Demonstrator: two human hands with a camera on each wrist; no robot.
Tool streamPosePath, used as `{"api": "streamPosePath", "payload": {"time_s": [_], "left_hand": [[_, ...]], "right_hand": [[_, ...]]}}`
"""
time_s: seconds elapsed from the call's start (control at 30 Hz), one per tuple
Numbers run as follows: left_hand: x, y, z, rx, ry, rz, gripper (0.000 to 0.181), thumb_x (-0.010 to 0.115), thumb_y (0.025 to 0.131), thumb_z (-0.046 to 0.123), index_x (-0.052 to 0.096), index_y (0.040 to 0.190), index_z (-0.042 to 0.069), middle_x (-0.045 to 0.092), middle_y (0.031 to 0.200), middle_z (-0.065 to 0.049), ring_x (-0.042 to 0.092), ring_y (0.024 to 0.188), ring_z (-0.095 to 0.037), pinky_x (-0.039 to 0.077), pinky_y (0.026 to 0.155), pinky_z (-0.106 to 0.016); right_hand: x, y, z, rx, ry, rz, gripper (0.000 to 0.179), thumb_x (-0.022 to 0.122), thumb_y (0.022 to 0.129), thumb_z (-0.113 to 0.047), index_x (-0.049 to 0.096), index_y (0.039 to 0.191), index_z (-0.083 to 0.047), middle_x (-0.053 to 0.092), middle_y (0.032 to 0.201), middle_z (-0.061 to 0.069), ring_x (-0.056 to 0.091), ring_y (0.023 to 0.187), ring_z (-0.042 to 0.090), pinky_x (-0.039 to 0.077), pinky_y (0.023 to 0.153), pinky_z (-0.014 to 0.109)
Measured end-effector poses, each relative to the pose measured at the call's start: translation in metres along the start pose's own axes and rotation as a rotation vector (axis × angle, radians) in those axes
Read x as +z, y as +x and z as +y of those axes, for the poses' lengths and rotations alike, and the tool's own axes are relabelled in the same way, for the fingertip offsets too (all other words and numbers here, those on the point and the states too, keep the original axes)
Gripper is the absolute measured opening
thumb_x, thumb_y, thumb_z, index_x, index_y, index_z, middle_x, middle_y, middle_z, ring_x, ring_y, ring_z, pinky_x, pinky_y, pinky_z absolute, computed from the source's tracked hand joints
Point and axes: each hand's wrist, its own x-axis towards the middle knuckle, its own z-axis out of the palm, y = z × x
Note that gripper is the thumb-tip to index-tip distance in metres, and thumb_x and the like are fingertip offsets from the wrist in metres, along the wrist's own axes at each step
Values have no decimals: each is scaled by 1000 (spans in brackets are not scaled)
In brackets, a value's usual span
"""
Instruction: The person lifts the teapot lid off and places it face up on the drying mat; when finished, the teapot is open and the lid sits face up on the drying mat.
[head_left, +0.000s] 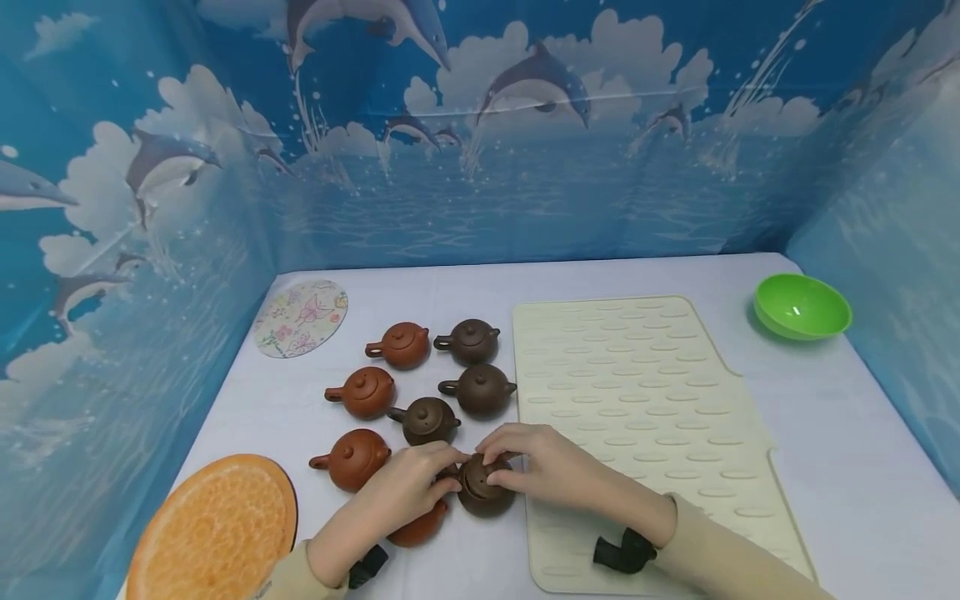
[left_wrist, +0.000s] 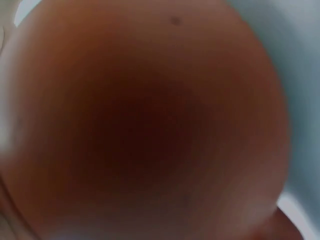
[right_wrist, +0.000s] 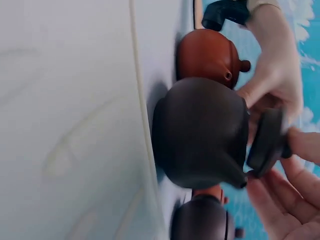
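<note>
A dark brown teapot (head_left: 487, 503) stands on the white cloth at the front middle. My left hand (head_left: 411, 485) comes in from the left and pinches its handle between thumb and fingers. With thumb and fingers, my right hand (head_left: 546, 463) holds the teapot's lid (right_wrist: 267, 141) by the knob. The right wrist view shows that lid tilted and raised off the teapot's opening, its edge near the spout side. A reddish-brown teapot (head_left: 420, 528) sits partly hidden under my left wrist. Its rounded body (left_wrist: 150, 125), blurred, fills most of the left wrist view.
Several other red-brown teapots (head_left: 357, 460) and dark teapots (head_left: 483, 392) stand behind and left. A ridged cream mat (head_left: 630, 400) lies right, under my right forearm. A green bowl (head_left: 802, 307) is at far right, a bread-patterned round mat (head_left: 217, 533) front left, a flowered disc (head_left: 302, 318) back left.
</note>
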Motion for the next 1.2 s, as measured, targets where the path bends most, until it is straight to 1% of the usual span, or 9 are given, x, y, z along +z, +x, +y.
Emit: {"api": "streamPosePath", "payload": {"time_s": [0.17,0.27,0.33,0.5,0.67,0.77,0.87,1.07,1.2], "left_hand": [[-1,2,3,-13,-6,-20,27,75,87,16,71,112,10,71,99,1,66,88,-7,56,75,-21],[0,2,4,-22,-13,-23,27,75,87,17,71,113,10,71,98,1,65,87,-6,56,75,-21],[0,2,3,-33,-17,-24,27,75,87,18,71,113,10,71,98,2,64,86,-5,56,75,-21],[2,-1,2,-60,-41,-21,28,75,87,18,71,113,12,69,96,4,62,84,-3,55,74,-21],[3,-4,3,-62,-55,-1,27,76,86,16,71,112,12,70,99,4,63,86,-3,56,74,-21],[3,-3,5,-58,-45,4,27,76,86,16,72,112,12,72,103,3,66,90,-6,56,77,-23],[2,-2,6,-55,-31,2,27,76,86,16,72,112,12,72,104,3,67,94,-9,57,79,-24],[1,-1,7,-61,-34,-7,27,75,86,16,72,112,12,72,104,3,67,93,-8,57,78,-24],[0,0,7,-66,-36,-11,27,75,86,16,72,113,12,72,103,3,67,91,-7,57,77,-24]], "right_hand": [[-22,-11,19,249,363,67,16,70,92,-23,70,103,-12,70,118,6,67,105,9,56,89,26],[-36,-19,33,407,511,126,23,69,93,-24,69,108,-7,70,119,7,67,104,7,55,89,24],[-45,-25,42,472,631,159,26,66,94,-21,67,113,-3,69,118,7,67,103,7,56,89,24],[-57,-37,61,499,917,162,27,57,100,-12,60,120,4,67,114,5,69,102,13,57,91,32],[-59,-45,72,565,1063,131,40,51,103,-17,47,134,9,68,115,8,69,106,19,54,96,37],[-59,-47,74,602,1040,136,55,49,104,-22,34,142,15,66,119,13,69,106,18,53,97,36],[-59,-48,73,637,896,159,61,49,104,-23,29,143,19,62,126,23,70,102,15,55,93,31],[-54,-48,72,669,408,172,48,55,102,-28,55,132,9,65,122,24,72,91,16,58,78,24],[-52,-47,71,637,231,168,43,58,100,-29,63,125,5,69,117,21,72,92,18,57,73,23]]}}
